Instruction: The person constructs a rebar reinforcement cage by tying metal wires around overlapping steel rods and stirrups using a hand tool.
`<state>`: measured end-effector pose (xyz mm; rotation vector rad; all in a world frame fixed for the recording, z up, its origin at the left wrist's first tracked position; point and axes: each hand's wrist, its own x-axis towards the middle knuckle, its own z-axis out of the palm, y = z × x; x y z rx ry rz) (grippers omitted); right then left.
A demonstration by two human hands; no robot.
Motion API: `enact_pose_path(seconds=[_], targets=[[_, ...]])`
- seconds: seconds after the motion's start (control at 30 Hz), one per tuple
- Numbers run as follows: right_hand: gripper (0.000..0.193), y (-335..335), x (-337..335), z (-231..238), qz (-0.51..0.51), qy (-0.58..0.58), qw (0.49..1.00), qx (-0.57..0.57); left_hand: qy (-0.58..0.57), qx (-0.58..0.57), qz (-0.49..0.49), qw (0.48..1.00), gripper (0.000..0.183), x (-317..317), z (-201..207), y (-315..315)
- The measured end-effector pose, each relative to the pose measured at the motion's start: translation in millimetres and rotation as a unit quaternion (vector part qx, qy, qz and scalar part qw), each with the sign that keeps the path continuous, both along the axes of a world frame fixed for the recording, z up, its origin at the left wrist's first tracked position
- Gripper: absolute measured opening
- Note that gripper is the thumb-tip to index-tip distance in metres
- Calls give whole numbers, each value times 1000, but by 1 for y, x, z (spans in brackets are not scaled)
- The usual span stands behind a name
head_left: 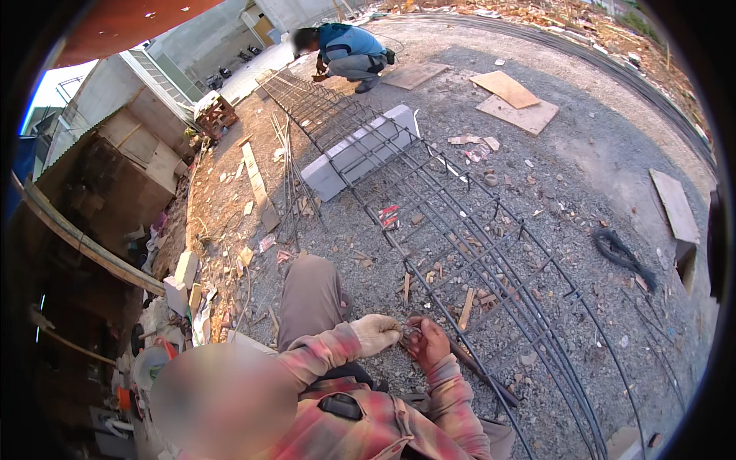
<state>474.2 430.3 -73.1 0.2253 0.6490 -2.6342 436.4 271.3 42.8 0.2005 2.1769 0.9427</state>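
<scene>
Close together in front of my knee, both hands are level with the near part of a long rebar cage (460, 238). My left hand (376, 335), in a pale work glove, is closed with curled fingers; what it grips is too small to make out. Beside it my bare right hand (429, 345) has its fingers bent in a pinch, and what lies between them is hidden. A dark rod-like tool (484, 373) slants from beside the right hand toward the lower right; I cannot tell whether that hand holds it. The cage's bars run past just to the right.
A pale block (360, 153) props up the cage. At its far end another person (349, 54) in blue crouches. Boards (506, 88) and a coil of dark wire (622, 259) lie on the gravel to the right. Loose rods (290, 165) and rubble lie left.
</scene>
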Motion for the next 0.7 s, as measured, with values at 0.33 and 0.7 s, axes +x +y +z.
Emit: enact_pose_path(seconds=[0.33,0.7], targets=[[23,62,7,31,-339,-127,932,23,63,51,-143,986,23,-9,19,35],[24,101,15,46,-588,-145,783,142,-35,-94,62,993,27,-41,44,-184]])
